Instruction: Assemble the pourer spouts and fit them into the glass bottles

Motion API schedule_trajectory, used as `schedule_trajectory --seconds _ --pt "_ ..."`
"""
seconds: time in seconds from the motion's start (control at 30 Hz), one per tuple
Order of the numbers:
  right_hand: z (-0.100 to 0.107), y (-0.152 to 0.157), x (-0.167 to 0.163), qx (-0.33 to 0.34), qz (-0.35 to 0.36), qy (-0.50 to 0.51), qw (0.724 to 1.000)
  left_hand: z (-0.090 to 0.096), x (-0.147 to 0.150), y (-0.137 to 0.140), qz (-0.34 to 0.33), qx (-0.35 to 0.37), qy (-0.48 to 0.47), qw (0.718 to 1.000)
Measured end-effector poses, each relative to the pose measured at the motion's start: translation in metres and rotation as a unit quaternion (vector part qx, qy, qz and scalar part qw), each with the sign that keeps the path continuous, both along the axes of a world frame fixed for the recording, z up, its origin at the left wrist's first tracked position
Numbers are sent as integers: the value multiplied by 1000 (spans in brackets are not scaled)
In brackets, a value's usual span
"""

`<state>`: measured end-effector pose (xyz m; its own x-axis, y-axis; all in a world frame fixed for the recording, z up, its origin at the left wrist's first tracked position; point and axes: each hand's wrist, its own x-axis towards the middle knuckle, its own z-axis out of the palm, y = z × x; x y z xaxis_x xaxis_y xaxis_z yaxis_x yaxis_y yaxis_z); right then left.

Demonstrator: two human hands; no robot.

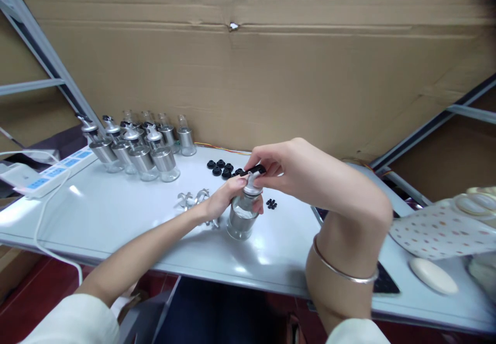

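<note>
Here at the near side of the table (287, 246), the bottle (242, 214) stands with the left hand's (222, 198) fingers curled round behind its upper part, closed in a wrap. Up top, the right hand (284, 164) has its fingers nearly together, pinching the pourer (252, 185). Looks like glass: stiff, moderately weighty, breakable if knocked, and probably slick on that polished metal sleeve (241, 224). The upper part seems the steadiest hold; for the pourer, its collar looks firmer to grip than the slim black flap (253, 170).
</note>
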<state>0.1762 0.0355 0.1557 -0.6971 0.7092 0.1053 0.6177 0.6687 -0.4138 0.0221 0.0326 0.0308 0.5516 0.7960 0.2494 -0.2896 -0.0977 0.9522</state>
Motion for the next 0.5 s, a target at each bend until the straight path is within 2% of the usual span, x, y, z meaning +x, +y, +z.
schedule_trajectory --seconds 0.3,0.5 --pt "-3 3 0 2 11 1 1000 -1 1 1 -2 -15 0 1000" --pt "-3 0 -2 -37 2 -8 999 0 1 0 8 -13 0 1000"
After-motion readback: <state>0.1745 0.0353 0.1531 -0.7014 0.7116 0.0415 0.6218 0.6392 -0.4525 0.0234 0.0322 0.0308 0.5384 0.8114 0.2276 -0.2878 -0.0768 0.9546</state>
